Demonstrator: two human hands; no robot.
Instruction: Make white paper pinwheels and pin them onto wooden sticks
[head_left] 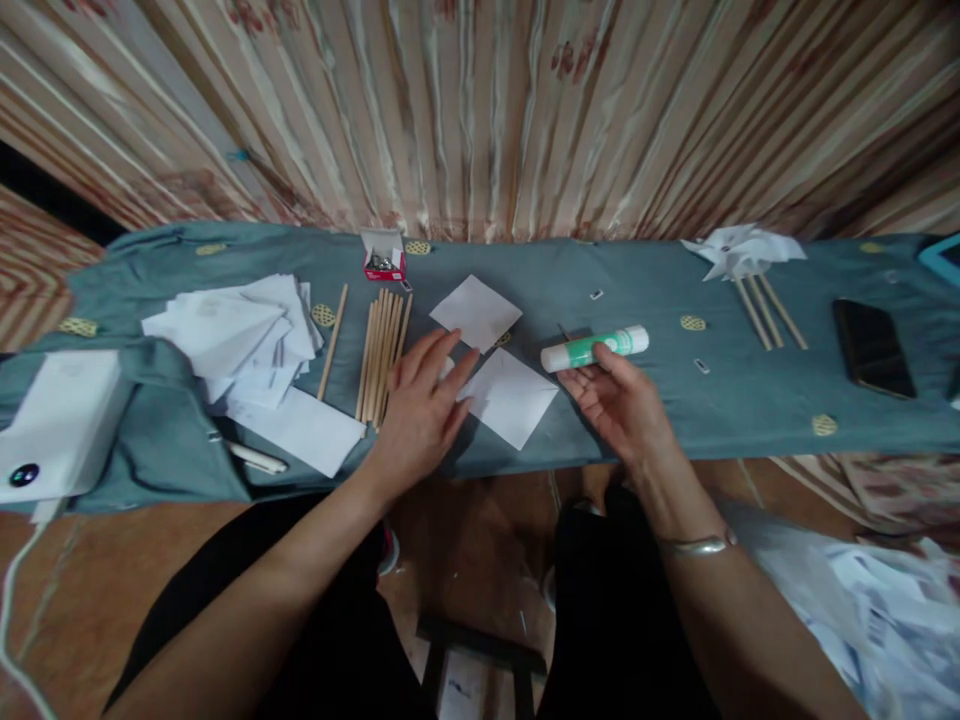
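- Right hand [619,405]: grip clamped on a green-and-white glue stick [592,349]; thumb on top, fingers beneath; the tube lies nearly level above the desk [637,285], right of the paper squares.
- Left hand [416,410]: palm down, fingers spread apart, near the left edges of the squares; a small white item [447,370] shows among the fingers; cannot tell whether the grip is closed on it.
- Upper paper square [480,308] and lower paper square [514,400]: both white, lying corner towards the person on the grey-green cloth, between the two hands.
- Left of the left hand: a bundle of wooden sticks [381,350], side by side; one single stick [332,342] apart from it; beyond that a loose pile of white paper [232,335]; a pen [257,458] near the front edge.
- Behind the bundle: a small red box [385,264], lid up, small metallic pieces inside; too small to identify.
- Far right: white paper pinwheels [742,248] on wooden sticks; a dark phone [874,348] beside them.
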